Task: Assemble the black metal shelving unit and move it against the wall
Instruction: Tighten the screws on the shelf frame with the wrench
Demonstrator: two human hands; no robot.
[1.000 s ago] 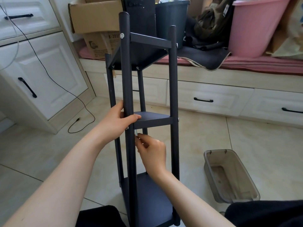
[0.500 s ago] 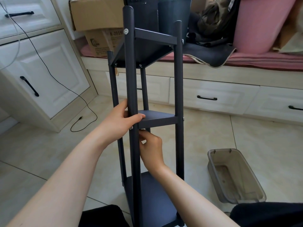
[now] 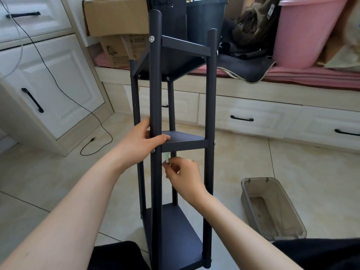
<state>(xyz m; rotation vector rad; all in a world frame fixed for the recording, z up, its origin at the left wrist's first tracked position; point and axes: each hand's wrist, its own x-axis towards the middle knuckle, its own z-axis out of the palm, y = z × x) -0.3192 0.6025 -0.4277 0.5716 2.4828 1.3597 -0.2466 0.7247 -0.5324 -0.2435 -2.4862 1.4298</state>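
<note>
The black metal shelving unit (image 3: 211, 98) stands upright on the tiled floor right in front of me, with three shelves between four round posts. My left hand (image 3: 145, 141) wraps the near-left post at the height of the middle shelf (image 3: 185, 140), thumb resting on the shelf's edge. Just under that shelf, my right hand (image 3: 185, 177) pinches a small pale green tool (image 3: 166, 157) that points up at the shelf's underside beside the near-left post. A silver screw head (image 3: 152, 151) shows on that post below my left thumb.
A translucent grey plastic bin (image 3: 272, 209) lies on the floor at the right. White cabinets (image 3: 48, 78) stand at the left with a black cable (image 3: 93, 141) trailing onto the tiles. Behind the unit a drawer bench carries cardboard boxes (image 3: 116, 26), a dark bin and a pink tub (image 3: 305, 34).
My right hand went up under the middle shelf, then dropped slightly and drew toward me, so the green tool now shows. My left hand kept its grip on the post.
</note>
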